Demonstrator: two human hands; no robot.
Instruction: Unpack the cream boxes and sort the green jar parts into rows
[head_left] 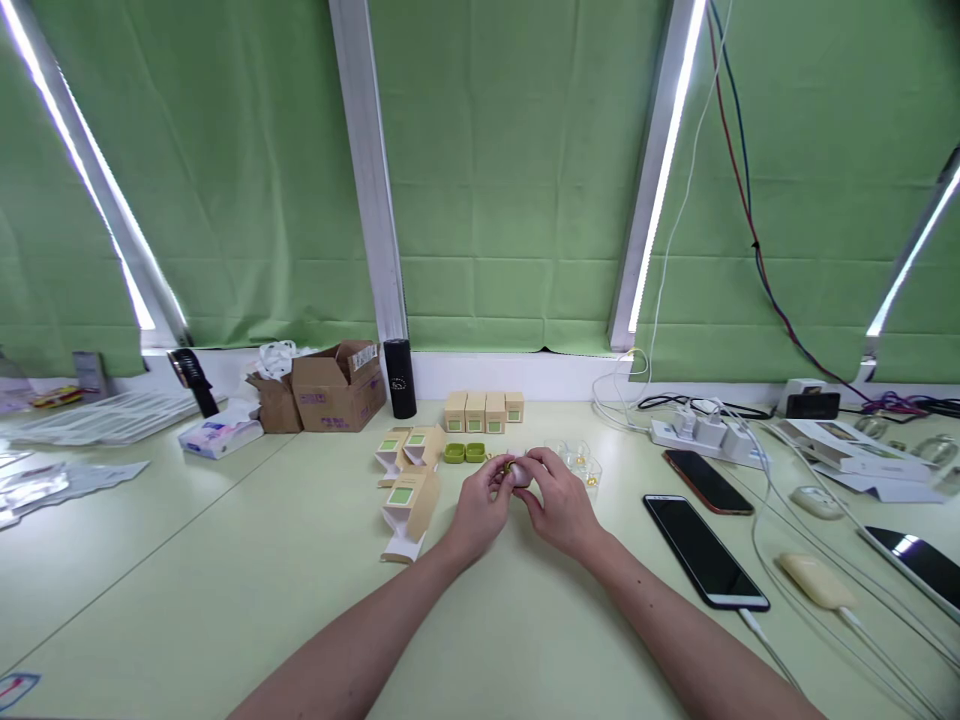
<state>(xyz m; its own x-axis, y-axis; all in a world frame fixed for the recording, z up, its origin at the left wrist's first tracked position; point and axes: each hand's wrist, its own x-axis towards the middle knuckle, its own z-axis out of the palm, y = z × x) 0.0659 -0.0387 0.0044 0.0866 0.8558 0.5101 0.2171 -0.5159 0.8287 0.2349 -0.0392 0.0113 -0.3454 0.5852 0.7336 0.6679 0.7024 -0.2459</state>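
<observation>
1. At the middle of the counter (pixel 225 600), both hands meet over one small rounded item (pixel 519 473), pale with a greenish-gold bit at its left side; it is held just above the surface, between the fingertips.
2. The left hand (pixel 480 505) is pinched narrow on the item's left end, thumb and forefinger closed on it. The right hand (pixel 559 500) cups it from the right, fingers curled over the top, also closed on it.
3. Judged by its size and the light fingertip hold, the item is light and rigid. It looks smooth, so it may slip; a pinch across its sides seems the safest hold. What it is made of cannot be told.
4. Just behind the hands lie two green lids (pixel 464 452) and clear plastic trays (pixel 581 462).
5. To the left stand open cream cartons (pixel 409 495); a row of closed small boxes (pixel 484 411) sits further back.
6. A black phone (pixel 703 548) lies well apart to the right.
</observation>
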